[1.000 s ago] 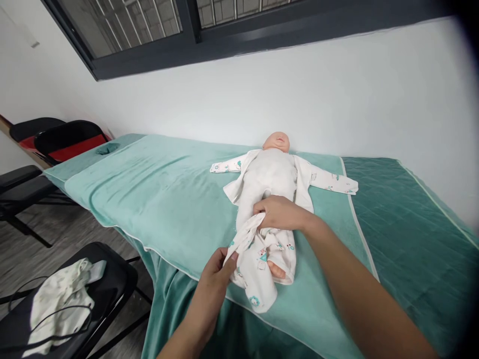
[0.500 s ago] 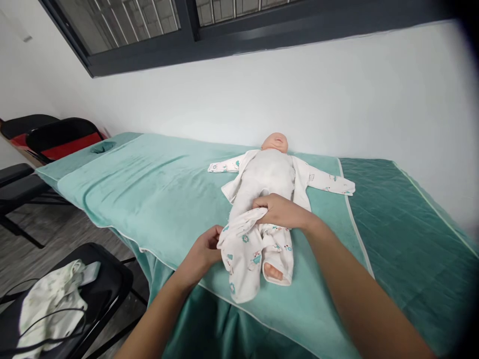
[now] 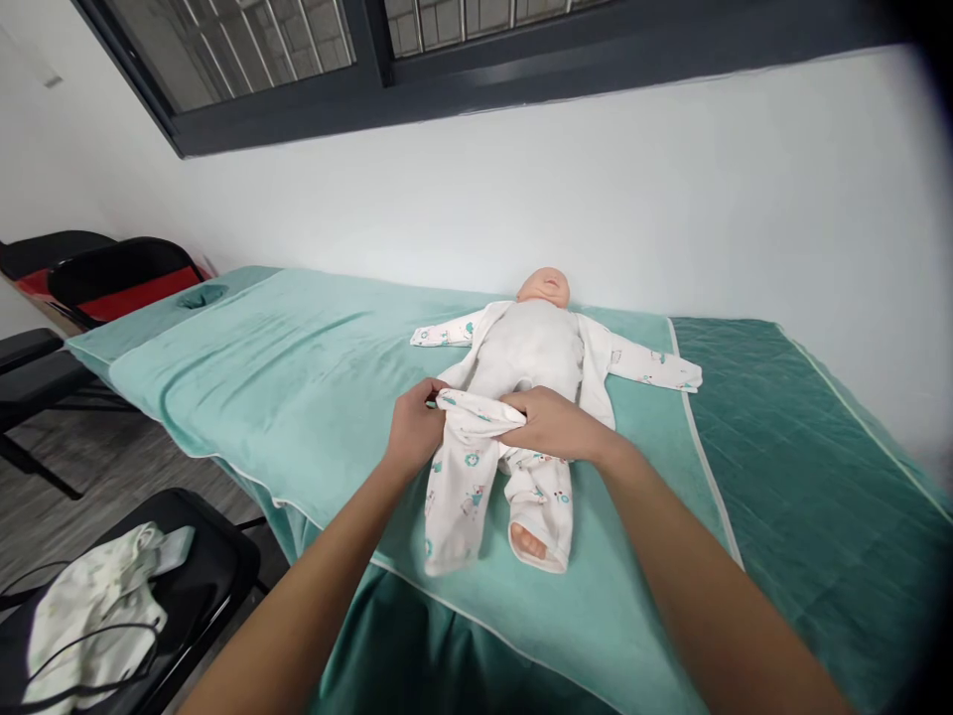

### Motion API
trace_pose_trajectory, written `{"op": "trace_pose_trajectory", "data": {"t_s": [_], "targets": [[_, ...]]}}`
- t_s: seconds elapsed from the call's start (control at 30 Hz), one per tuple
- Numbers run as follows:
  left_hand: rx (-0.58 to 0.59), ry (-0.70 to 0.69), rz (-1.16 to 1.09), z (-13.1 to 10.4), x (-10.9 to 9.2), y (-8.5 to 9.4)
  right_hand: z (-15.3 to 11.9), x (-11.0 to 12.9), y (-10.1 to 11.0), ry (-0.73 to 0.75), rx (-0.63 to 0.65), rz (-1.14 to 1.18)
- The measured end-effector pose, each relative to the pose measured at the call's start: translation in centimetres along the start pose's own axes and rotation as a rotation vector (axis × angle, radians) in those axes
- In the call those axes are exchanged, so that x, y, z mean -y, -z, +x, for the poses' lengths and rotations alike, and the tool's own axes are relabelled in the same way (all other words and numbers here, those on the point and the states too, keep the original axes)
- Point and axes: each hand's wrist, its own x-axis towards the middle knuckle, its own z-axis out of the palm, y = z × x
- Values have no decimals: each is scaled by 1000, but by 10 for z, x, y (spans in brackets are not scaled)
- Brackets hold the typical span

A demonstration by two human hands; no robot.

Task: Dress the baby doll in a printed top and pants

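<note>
A baby doll (image 3: 530, 343) lies on its back on the green-covered bed, head toward the wall. Its white printed jacket (image 3: 655, 369) is spread open with both sleeves stretched outward. White printed baby trousers (image 3: 466, 482) cover the doll's lower legs, and one foot shows at the right cuff. My left hand (image 3: 418, 425) is closed on the left side of the trousers' waistband. My right hand (image 3: 552, 422) grips the waistband near the middle, between the doll's thighs. The fingertips of both hands are partly hidden by cloth.
A light green sheet (image 3: 298, 357) covers the bed, with a darker quilted cover (image 3: 804, 477) at right. A black chair (image 3: 212, 556) at lower left holds a crumpled white cloth (image 3: 96, 606) and a dark cable. More chairs (image 3: 123, 283) stand at far left. The wall (image 3: 670, 199) borders the bed.
My left hand has moved up from the trouser leg to the waistband, drawing that side higher up the doll's leg. My right hand has barely moved.
</note>
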Motion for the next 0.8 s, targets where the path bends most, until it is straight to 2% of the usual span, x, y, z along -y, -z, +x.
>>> {"op": "trace_pose_trajectory", "data": {"t_s": [0.17,0.27,0.37,0.43,0.53,0.6,0.7,0.8], "targets": [[-119,-195,128,7,6,-21,3,0,-3,-13,-137,-51],[-209,-114,114,3,12,-26,7,-4,-5,7,-230,-60],[-260,27,104,-13,13,-21,10,-9,-7,-4,-303,-42],[-230,85,84,-30,11,-13,11,-11,-9,-11,-317,-47],[6,122,38,-57,9,-2,12,-11,-10,-20,-307,-86],[109,121,31,-70,9,1,13,-11,-10,-21,-300,-105],[111,128,70,-75,9,0,13,-10,-9,-11,-290,-108],[76,112,162,-66,8,-4,11,-8,-7,-4,-279,-103]]}}
